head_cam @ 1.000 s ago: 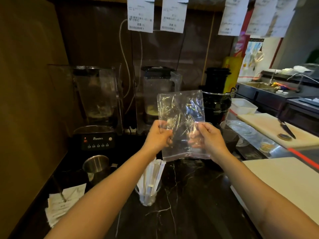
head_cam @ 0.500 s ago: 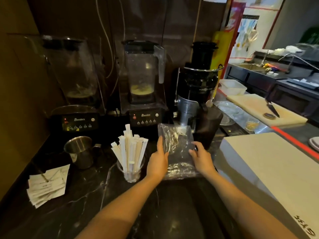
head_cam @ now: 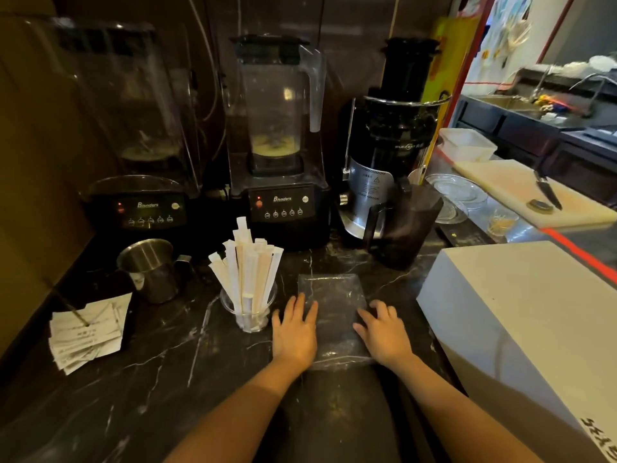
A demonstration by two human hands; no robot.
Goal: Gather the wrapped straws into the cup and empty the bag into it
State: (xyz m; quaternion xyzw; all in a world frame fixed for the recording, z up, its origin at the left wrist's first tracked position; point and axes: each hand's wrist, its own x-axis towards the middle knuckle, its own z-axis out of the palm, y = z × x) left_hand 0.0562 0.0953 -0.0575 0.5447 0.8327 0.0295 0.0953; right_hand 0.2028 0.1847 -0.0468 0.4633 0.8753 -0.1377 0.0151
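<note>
A clear plastic cup (head_cam: 248, 315) stands on the dark marble counter, holding several paper-wrapped straws (head_cam: 248, 265) upright. To its right a clear, flat plastic bag (head_cam: 334, 302) lies on the counter; it looks empty. My left hand (head_cam: 293, 332) rests flat on the bag's left edge, fingers spread. On the bag's right edge lies my right hand (head_cam: 384, 332), fingers slightly curled. Neither hand grips anything.
Two blenders (head_cam: 280, 142) and a black juicer (head_cam: 394, 135) line the back. A steel pitcher (head_cam: 152, 269) and a stack of paper slips (head_cam: 88, 332) sit left. A dark jug (head_cam: 404, 225) stands behind the bag. A large white box (head_cam: 521, 315) is at the right.
The bag was held up in both hands, then brought down and laid flat on the counter. Both hands now press on its side edges.
</note>
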